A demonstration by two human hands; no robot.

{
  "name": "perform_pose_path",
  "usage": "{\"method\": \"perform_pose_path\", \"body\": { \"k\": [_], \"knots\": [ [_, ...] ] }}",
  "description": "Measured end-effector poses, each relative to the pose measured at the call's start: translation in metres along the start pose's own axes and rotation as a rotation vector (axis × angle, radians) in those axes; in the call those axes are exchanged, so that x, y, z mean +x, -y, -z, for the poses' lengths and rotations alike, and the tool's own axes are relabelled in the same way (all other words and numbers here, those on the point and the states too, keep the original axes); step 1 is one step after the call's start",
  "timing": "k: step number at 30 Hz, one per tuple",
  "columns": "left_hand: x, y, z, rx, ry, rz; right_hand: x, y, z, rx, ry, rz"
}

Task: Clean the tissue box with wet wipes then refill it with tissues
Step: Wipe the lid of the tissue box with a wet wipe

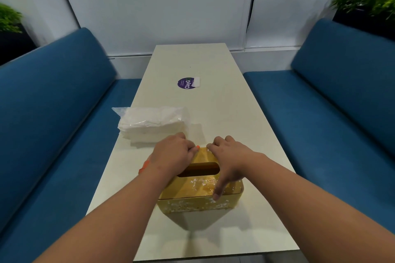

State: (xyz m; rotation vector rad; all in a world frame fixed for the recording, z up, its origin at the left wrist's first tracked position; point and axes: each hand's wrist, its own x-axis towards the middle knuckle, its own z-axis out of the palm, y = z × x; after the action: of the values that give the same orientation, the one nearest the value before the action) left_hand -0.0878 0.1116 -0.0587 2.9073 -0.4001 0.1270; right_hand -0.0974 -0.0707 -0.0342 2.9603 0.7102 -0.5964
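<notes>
Both hands (pixel 174 151) (pixel 229 156) curled over tissue box (pixel 201 190)

Counter (pixel 213 113) open from 12 to 3 o'clock of the tissue box (pixel 198 196); tissue pack (pixel 151 124) obstructs at 11 o'clock.

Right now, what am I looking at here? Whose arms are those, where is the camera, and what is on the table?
There is no machine here: the arms belong to a person wearing a camera on the head, so the single picture looks forward and down at their own hands. Both hands grip a yellow tissue box standing on a pale table. The left hand curls over the box's far left edge; the right hand curls over the far right edge, its thumb reaching down the near side. The box's slot looks dark and its top is flecked with white bits. Left of the box lies a pack of tissues in clear plastic. Farther off is a round purple sticker. Blue benches flank the table.
</notes>
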Motion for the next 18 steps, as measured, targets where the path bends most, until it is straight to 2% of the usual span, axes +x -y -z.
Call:
{"method": "perform_pose_path", "body": {
  "k": [3,8,13,18],
  "knots": [
    [0.0,-0.009,-0.002,0.0,0.015,-0.047,0.0,0.001,-0.001,0.003,0.003,0.0],
    [-0.002,0.014,0.001,0.008,-0.015,0.1,0.0,-0.001,0.001,-0.002,0.01,-0.004],
    [-0.005,-0.002,-0.001,-0.014,-0.008,-0.012,0.0,0.002,0.001,0.007,0.009,-0.006],
    [-0.018,0.038,0.004,-0.047,-0.031,0.122,-0.001,-0.001,0.001,0.022,0.019,-0.018]
  ]
}}
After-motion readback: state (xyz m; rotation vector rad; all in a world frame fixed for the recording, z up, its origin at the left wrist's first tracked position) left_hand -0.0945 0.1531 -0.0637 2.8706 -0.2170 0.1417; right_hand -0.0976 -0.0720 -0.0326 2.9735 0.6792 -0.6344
